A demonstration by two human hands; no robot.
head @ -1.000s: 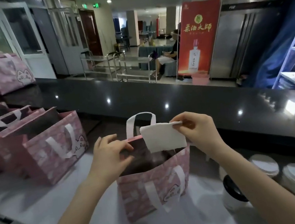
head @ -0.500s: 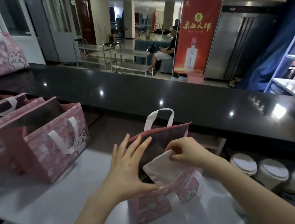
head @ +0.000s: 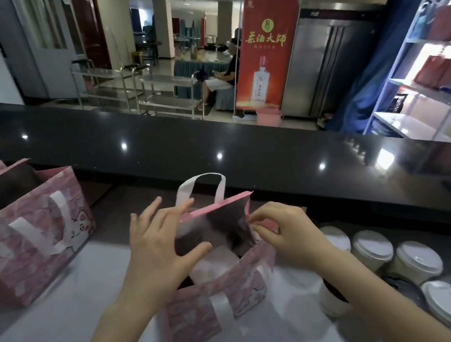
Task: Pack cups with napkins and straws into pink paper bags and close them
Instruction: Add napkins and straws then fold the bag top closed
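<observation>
A pink paper bag (head: 198,316) with white handles stands open on the white counter in front of me. A white napkin (head: 214,265) lies inside it. My left hand (head: 157,250) is spread at the bag's left rim, fingers straight, touching the back edge. My right hand (head: 282,232) pinches the bag's right rim with curled fingers. The bag's far handle (head: 200,186) stands upright.
Several open pink bags (head: 28,242) stand at the left. Several lidded cups (head: 374,248) sit at the right, one with a dark lid (head: 403,288). A black raised counter (head: 246,162) runs across behind. A shelf (head: 437,77) stands at the far right.
My right hand pushed the napkin down into the bag, let it go and moved to the bag's right rim. My left hand stayed spread at the left rim.
</observation>
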